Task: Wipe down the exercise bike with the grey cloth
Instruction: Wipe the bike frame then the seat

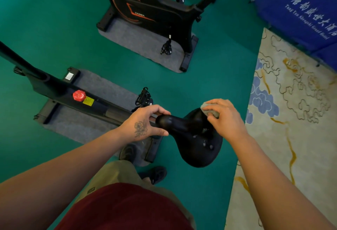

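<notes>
On the saddle (191,134), right hand (224,118) bunches the soft, limp cloth (209,110); left hand (145,122) clasps the stiff nose.

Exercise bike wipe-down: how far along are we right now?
Done: nothing provably; no wiped streaks can be made out. In hand: the right hand presses the grey cloth on the wide rear of the saddle, while the left hand grips the saddle's nose. Left: the frame with the red knob and the pedal, both untouched now.
</notes>
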Tool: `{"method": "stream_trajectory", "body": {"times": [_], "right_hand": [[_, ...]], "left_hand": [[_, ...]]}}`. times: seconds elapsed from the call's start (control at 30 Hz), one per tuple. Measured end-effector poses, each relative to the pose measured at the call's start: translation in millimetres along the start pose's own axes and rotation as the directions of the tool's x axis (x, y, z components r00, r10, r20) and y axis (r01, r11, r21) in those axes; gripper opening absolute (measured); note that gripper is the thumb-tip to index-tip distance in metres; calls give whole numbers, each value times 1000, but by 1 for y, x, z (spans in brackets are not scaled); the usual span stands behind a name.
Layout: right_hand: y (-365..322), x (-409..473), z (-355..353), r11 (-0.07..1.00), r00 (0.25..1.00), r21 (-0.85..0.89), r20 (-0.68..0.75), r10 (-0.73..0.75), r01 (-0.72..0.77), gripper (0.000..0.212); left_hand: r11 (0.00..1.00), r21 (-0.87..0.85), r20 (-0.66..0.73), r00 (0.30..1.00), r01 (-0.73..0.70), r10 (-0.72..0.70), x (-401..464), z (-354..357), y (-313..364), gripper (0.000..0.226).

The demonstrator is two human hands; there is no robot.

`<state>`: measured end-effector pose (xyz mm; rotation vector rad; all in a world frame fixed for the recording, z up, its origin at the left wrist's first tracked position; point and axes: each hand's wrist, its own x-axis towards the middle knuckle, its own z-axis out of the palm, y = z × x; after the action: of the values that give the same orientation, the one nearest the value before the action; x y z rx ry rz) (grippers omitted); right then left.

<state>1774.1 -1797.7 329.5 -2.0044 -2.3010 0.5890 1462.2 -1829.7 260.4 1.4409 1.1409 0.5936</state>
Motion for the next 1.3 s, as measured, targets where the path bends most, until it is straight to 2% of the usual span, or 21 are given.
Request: {"method": "stream_trajectory", "body": {"times": [0.1, 0.23, 0.3, 0.47, 0.6, 0.7, 0.87, 0.97, 1.07, 1.13, 1.23, 1.3], "right_hand": [[-6, 4, 3, 995, 998, 80, -15, 69, -67, 32], [-44, -2, 18, 990, 991, 123, 106, -80, 66, 30], [-47, -1, 22, 989, 987, 117, 121, -103, 89, 30], [-13, 12, 11, 993, 994, 115, 99, -51, 40, 32], [2, 30, 7, 995, 994, 60, 77, 75, -80, 25], [-4, 34, 12, 982, 987, 110, 72, 145, -153, 21], [-23, 9, 19, 979, 987, 180, 114, -115, 94, 29], [-13, 2, 16, 966, 988, 219, 48, -150, 136, 38], [4, 1, 9, 969, 997, 233, -33, -72, 78, 39], [18, 1, 5, 964, 995, 264, -79, 59, -36, 36], [28, -3, 7, 895, 963, 386, -50, 263, -225, 31], [26, -11, 11, 878, 959, 424, -65, 276, -223, 30]], "left_hand": [[1000, 19, 10, 1000, -21, 21, 1, 1, 1, 57], [999, 28, 18, 999, -34, 33, 2, 2, -1, 58], [999, 30, 34, 999, -33, 32, 3, 1, -2, 58], [999, 44, 62, 998, 10, -13, 10, 0, -2, 58], [999, 42, 74, 997, 20, -24, 12, -1, -2, 58], [1000, 19, 75, 997, 14, -15, 10, 1, -3, 58], [998, -6, 109, 992, -67, 67, 8, 2, 4, 62], [995, -6, 132, 986, -101, 101, 13, 7, 15, 68], [990, 49, 177, 977, -129, 119, 25, 12, 27, 68], [981, 110, 218, 967, -160, 133, 32, 16, 35, 68], [967, 160, 263, 953, -198, 152, 42, 25, 47, 69], [955, 202, 279, 947, -217, 157, 49, 30, 51, 73]]}}
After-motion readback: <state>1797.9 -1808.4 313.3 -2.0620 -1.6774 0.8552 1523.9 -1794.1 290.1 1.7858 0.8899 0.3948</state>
